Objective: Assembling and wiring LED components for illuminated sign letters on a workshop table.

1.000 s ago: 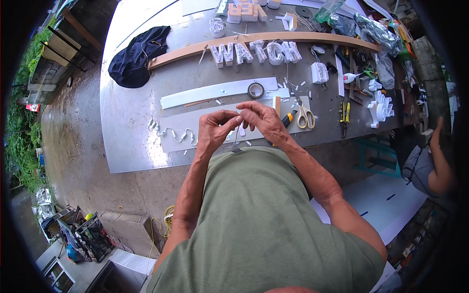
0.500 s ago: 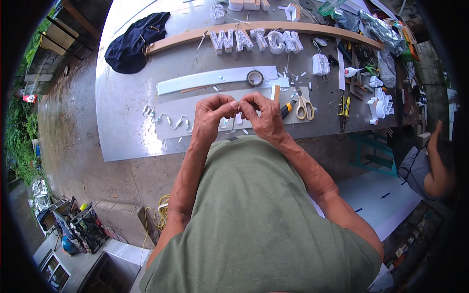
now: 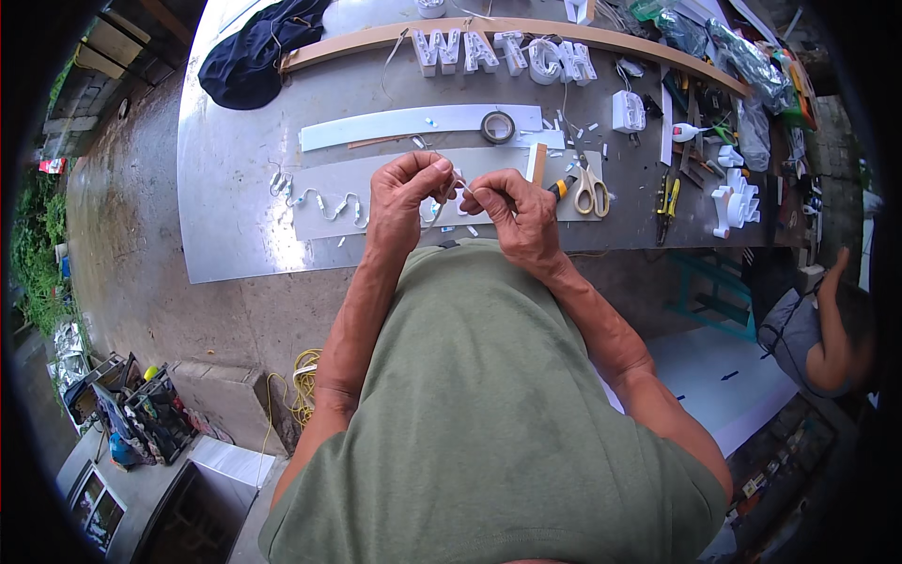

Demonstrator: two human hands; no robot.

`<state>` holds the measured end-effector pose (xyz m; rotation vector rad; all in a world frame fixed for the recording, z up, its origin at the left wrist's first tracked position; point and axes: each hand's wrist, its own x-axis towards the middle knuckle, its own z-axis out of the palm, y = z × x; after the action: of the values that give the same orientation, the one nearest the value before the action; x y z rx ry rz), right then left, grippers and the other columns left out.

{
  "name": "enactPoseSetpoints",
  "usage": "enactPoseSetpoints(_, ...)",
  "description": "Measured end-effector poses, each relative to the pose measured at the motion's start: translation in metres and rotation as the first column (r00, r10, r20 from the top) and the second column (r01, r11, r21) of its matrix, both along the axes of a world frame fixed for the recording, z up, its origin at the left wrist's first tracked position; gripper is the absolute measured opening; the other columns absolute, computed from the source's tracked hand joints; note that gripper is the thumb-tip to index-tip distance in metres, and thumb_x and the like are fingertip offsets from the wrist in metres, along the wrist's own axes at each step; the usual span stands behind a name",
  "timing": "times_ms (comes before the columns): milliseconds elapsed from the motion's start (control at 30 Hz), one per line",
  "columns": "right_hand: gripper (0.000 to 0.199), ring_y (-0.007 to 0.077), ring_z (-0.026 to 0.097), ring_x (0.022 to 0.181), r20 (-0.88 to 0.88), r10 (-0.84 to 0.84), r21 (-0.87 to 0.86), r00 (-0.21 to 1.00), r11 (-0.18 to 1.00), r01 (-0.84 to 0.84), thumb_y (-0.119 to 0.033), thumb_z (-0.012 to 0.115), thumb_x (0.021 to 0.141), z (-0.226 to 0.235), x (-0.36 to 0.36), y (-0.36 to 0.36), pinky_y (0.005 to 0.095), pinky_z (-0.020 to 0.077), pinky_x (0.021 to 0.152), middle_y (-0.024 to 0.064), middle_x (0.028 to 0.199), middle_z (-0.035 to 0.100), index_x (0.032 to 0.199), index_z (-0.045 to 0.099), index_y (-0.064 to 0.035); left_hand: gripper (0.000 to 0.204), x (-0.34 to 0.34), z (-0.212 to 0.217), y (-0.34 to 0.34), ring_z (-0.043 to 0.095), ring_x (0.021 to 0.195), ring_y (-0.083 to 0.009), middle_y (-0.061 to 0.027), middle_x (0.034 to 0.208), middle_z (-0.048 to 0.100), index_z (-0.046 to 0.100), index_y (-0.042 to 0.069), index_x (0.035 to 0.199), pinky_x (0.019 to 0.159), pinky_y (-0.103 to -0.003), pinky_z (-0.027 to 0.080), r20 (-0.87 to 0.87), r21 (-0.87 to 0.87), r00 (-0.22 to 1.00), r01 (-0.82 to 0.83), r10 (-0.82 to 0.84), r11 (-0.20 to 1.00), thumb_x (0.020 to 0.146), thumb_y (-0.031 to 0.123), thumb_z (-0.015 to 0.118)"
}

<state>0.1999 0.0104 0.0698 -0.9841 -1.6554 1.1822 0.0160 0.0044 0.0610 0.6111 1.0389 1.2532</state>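
My left hand (image 3: 404,199) and my right hand (image 3: 517,214) are raised over the near edge of the worktable (image 3: 235,207). Each pinches a thin pale wire (image 3: 466,187), which spans the short gap between their fingertips. Part of the wire seems to hang below my left fingers. To the left lies a wavy string of small white LED modules (image 3: 321,204) on a grey sheet (image 3: 310,227). Right of my right hand are cream-handled scissors (image 3: 591,193) and a cutter with a yellow and black handle (image 3: 563,187), partly hidden.
Behind my hands lie a white strip (image 3: 376,130) and a roll of dark tape (image 3: 497,127). White block letters (image 3: 479,56) lean along a long wooden bar (image 3: 639,45). Pliers (image 3: 669,209) and plastic pieces (image 3: 736,204) crowd the right side. Another person (image 3: 808,329) is at far right.
My hands have drawn apart slightly, the right one moving right and down, so wire now shows between them. The whole view has shifted a little.
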Motion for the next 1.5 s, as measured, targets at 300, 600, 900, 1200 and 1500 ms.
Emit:
enactPoseSetpoints(300,0.015,0.0142,0.071,0.079,-0.052,0.116,-0.204,0.992,0.971,-0.124,-0.014,0.06,0.102,-0.002,0.011,-0.003,0.0296,0.0563,0.066,0.0089,0.091,0.071,0.106,0.063,-0.0001,0.018,-0.003,-0.008,-0.005,0.066,0.073,-0.0122,-0.0078,0.085,0.072,0.07,-0.001,0.098,0.067,-0.026,0.052,0.005,0.065,0.997,0.071,-0.071,0.995,0.097,0.017,0.07)
enactPoseSetpoints(600,0.031,0.0099,0.062,0.084,-0.107,0.172,-0.209,0.979,0.959,-0.191,-0.006,0.052,0.104,0.001,0.017,0.03,0.0247,0.0529,0.072,0.0051,0.11,0.069,0.134,0.061,-0.009,0.022,-0.012,-0.009,-0.01,0.062,0.074,-0.0111,-0.0068,0.083,0.071,0.072,-0.001,0.1,0.066,-0.026,0.049,-0.001,0.016,0.968,0.25,-0.25,0.968,0.094,0.02,0.074)
enactPoseSetpoints(900,0.02,0.0164,0.066,0.078,0.093,0.304,0.025,0.948,0.951,-0.308,0.002,0.065,0.093,0.005,0.013,0.037,0.0305,0.0542,0.07,0.0082,0.094,0.069,0.111,0.07,-0.0051,0.025,-0.014,-0.014,-0.012,0.06,0.072,-0.0108,-0.0075,0.083,0.071,0.073,-0.002,0.1,0.067,-0.026,0.049,-0.004,0.01,0.942,0.335,-0.335,0.942,0.094,0.022,0.075)
enactPoseSetpoints(1200,0.011,0.0127,0.064,0.07,0.167,0.213,0.097,0.963,0.968,-0.231,0.0,0.07,0.089,0.008,0.035,0.039,0.0277,0.0531,0.064,0.0059,0.087,0.071,0.1,0.071,-0.0013,0.025,-0.022,-0.007,0.018,0.065,0.083,-0.0111,-0.0063,0.092,0.073,0.072,-0.001,0.111,0.077,-0.027,0.052,-0.216,0.046,0.925,0.33,-0.314,0.943,0.097,0.021,0.071)
enactPoseSetpoints(1500,0.008,0.0118,0.063,0.071,0.373,0.12,0.029,0.92,0.99,-0.141,-0.001,0.068,0.089,0.03,0.096,0.029,0.0277,0.0509,0.061,0.0044,0.084,0.068,0.097,0.07,-0.0022,0.033,-0.025,-0.067,0.002,0.07,0.088,-0.0206,-0.0097,0.098,0.076,0.074,0.007,0.108,0.08,-0.035,0.056,-0.909,-0.083,0.326,0.467,-0.259,0.88,0.08,0.02,0.083)
